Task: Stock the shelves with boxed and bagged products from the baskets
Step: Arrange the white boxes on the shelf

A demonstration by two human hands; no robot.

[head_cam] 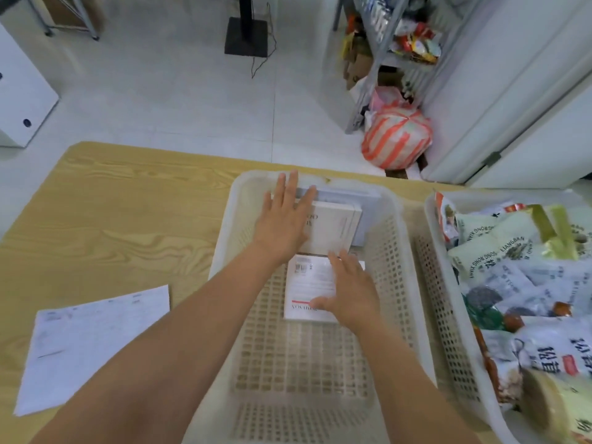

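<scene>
Reaching into a white perforated basket (224,245) on the wood-grain tabletop (128,219), both bare hands lie on boxed products at its far end. The left hand (283,219) is flat, fingers straight and slightly spread, palm down on a plain white box (336,229) with faint grey print; its fingertips pass the box's far edge onto a pale bluish flat box (346,195) that lies against the basket's far wall. The right hand (352,291) rests on a nearer white box (307,283) that carries a barcode, lines of small text and a thin red stripe, with fingers spread over its right part and thumb stretched across its near end; neither hand is curled round anything. The two white boxes lie end to end, touching or nearly so, on the basket's floor. The near half of the basket shows only bare lattice, and its left wall stands close to the left wrist. Just beside it on the right, rims almost touching, a second basket (431,225) is heaped with bagged products (499,248) in pale green, white and blue wrappers. A printed paper sheet (96,344) lies on the tabletop to the left, well apart from the baskets. Beyond the tabletop's far edge is pale tiled floor, with a metal shelf (384,43) holding coloured packets at the upper right and a red-and-white striped bag (395,139) at its foot.
</scene>
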